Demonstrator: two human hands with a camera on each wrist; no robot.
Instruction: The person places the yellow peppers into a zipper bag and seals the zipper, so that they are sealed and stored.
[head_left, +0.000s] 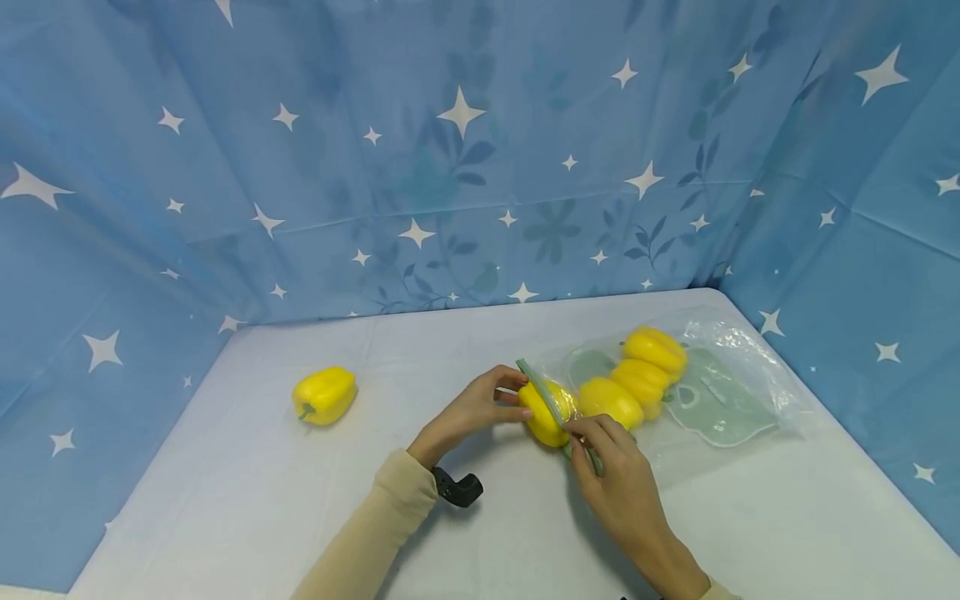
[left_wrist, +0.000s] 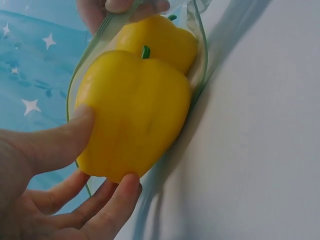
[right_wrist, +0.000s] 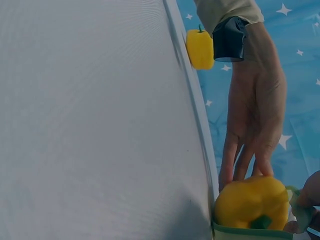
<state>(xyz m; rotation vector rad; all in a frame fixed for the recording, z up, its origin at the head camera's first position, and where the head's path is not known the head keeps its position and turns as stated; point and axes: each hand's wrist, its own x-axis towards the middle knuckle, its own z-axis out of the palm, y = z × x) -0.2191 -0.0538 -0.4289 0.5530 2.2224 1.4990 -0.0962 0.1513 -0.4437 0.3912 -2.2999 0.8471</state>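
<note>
My left hand (head_left: 480, 408) grips a yellow bell pepper (left_wrist: 132, 115) by its near end, thumb on one side and fingers below. This pepper sits in the mouth of a clear plastic bag (head_left: 757, 350) with a green zip edge (head_left: 542, 390). My right hand (head_left: 618, 479) pinches the bag's green edge between thumb and fingers, holding the mouth apart. Several other yellow peppers (head_left: 611, 402) lie inside the bag, one of them close behind the held pepper in the left wrist view.
A single yellow bell pepper (head_left: 325, 396) lies on the white tabletop (head_left: 225, 500) at the left. A blue curtain with white stars (head_left: 420, 167) stands behind the table and along both sides. A black camera mount (head_left: 457, 488) is on the left wrist.
</note>
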